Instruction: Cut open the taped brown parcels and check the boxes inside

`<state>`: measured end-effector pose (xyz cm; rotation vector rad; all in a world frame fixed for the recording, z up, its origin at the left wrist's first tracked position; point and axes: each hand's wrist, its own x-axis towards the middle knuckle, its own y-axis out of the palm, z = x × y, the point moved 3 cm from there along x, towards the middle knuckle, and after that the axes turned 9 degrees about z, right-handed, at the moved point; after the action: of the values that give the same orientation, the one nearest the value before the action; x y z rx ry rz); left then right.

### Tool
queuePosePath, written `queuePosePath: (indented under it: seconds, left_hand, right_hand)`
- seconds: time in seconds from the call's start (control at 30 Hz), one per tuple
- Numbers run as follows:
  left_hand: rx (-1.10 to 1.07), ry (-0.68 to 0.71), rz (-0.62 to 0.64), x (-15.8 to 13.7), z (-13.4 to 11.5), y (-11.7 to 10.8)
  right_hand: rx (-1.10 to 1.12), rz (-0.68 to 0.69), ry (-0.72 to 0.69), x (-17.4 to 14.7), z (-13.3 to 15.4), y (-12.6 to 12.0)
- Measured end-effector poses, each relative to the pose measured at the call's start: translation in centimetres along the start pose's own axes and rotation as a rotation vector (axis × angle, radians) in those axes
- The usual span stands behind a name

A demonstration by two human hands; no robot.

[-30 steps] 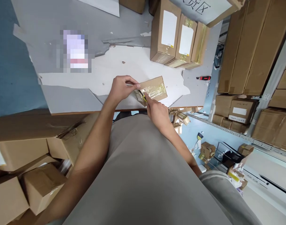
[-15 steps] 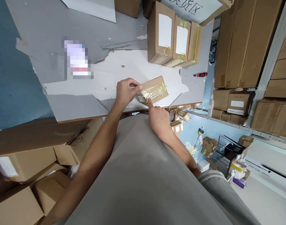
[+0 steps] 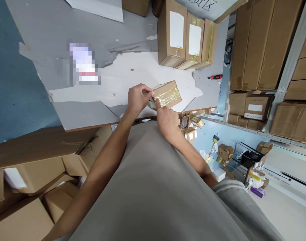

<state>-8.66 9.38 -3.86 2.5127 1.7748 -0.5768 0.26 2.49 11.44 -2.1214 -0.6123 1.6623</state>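
Top edge, white panel (image 3: pixel 214 10) past the boxes on my table (image 3: pixel 80 115): large black Chinese characters. Last one reads 区; the one before it is cut by the frame, can't confirm. Shelf to my right, brown carton (image 3: pixel 266 105): handwritten marker line, looks like digits with dashes, too small for me to read; white sticker (image 3: pixel 255 107) below it, and under that a white strip (image 3: pixel 254 115) with black handwriting, illegible. Two upright boxes ahead of me: white label (image 3: pixel 176 30) on one, white label (image 3: pixel 195 39) on the other, each with a small yellow mark low down, no legible print.
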Motion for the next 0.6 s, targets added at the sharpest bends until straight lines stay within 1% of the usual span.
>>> queuePosePath:
  seconds: [0.17, 0.47, 0.53, 0.6]
  left_hand:
    - [0.025, 0.014, -0.011, -0.1, 0.0, 0.2]
    - [0.021, 0.027, -0.017, -0.5, 0.0, 0.7]
    - [0.018, 0.026, -0.03, -0.5, 0.0, 0.6]
    - [-0.002, 0.029, -0.032, -0.4, 0.0, 0.5]
  right_hand:
    - [-0.003, -0.001, 0.018, -0.2, -0.1, -0.4]
    - [0.043, 0.007, -0.004, 0.0, -0.3, -0.2]
    - [0.049, -0.003, -0.007, -0.3, -0.7, 0.0]
    - [0.072, -0.016, -0.017, -0.7, -1.7, 0.4]
